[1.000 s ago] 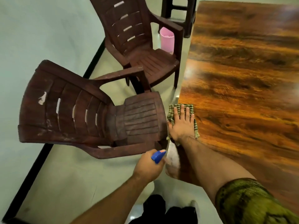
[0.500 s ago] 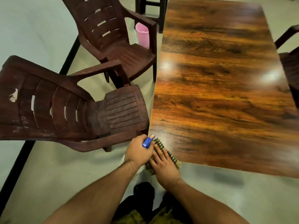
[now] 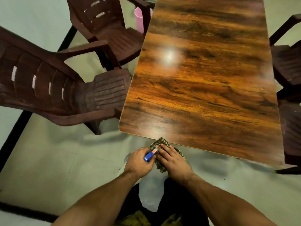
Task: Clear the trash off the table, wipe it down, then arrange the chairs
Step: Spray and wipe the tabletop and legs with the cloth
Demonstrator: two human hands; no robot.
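Note:
My left hand point(image 3: 138, 162) grips a spray bottle by its blue trigger head point(image 3: 150, 155); the pale bottle body point(image 3: 150, 193) hangs below it. My right hand point(image 3: 174, 160) lies with straight fingers on a green striped cloth point(image 3: 160, 143), which sits just off the near edge of the glossy wooden table point(image 3: 208, 75). The two hands are side by side, almost touching. A dark brown plastic chair point(image 3: 53, 88) stands at the table's near left corner, turned at an angle. A second brown chair point(image 3: 114, 31) stands further back on the left.
A pink bin point(image 3: 139, 19) stands on the floor behind the far left chair. More brown chairs point(image 3: 288, 66) line the table's right side. A black skirting strip point(image 3: 14, 137) runs along the wall at left. Pale floor lies in front of me.
The view has pulled back from the table. My right hand and the cloth have slid off the table's near edge toward me; my left hand still holds the spray bottle.

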